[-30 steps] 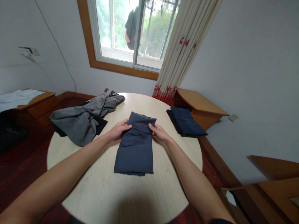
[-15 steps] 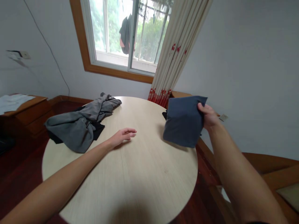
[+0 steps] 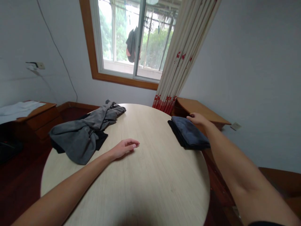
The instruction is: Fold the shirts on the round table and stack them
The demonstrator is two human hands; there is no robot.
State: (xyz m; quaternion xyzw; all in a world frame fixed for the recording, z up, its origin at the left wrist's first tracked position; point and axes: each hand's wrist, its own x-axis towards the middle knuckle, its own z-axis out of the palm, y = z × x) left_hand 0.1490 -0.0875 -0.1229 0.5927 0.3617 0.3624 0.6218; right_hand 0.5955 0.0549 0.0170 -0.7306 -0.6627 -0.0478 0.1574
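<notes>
The dark blue folded cloth (image 3: pixel 191 131) lies on the right edge of the counter (image 3: pixel 150 179), on top of black cloth (image 3: pixel 175 133) that shows only as a strip along its left and near sides. The right hand (image 3: pixel 198 119) is at its far right edge; the fingertips are small and partly hidden, so I cannot tell whether the fingers grasp the fabric or merely touch it. The right forearm (image 3: pixel 240 166) covers part of the surroundings and leaves the view at the lower right, where a dark sleeve (image 3: pixel 264 223) is cut off. The left hand's (image 3: pixel 123 148) fingers are released and loosely bent over the counter's middle. Leftward, a crumpled grey garment (image 3: pixel 77 136) mostly hides another black piece (image 3: pixel 101 139).
</notes>
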